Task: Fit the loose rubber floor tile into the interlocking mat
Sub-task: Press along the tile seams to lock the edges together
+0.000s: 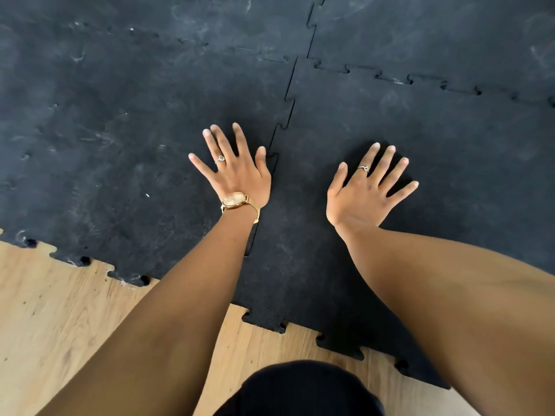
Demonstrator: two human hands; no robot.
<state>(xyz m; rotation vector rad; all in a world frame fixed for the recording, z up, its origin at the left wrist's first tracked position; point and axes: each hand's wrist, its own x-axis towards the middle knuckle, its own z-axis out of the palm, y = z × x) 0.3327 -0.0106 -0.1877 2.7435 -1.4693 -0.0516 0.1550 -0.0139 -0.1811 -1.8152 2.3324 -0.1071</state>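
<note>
A black rubber tile point(435, 139) with puzzle-tooth edges lies flat at the right, meeting the scuffed black mat point(120, 130) along a toothed seam point(285, 106). Its far edge meets another mat tile along a second toothed seam point(420, 81). My left hand point(237, 172), with a ring and a gold watch, is flat on the mat with spread fingers, thumb right at the seam. My right hand point(366, 187), also ringed, presses flat on the tile with its fingers apart. Neither hand holds anything.
Light wooden floor point(60, 310) shows in front of the mat's toothed near edge point(120, 277). A dark-clothed knee point(303, 388) sits at the bottom centre. More mat tiles stretch away at the top.
</note>
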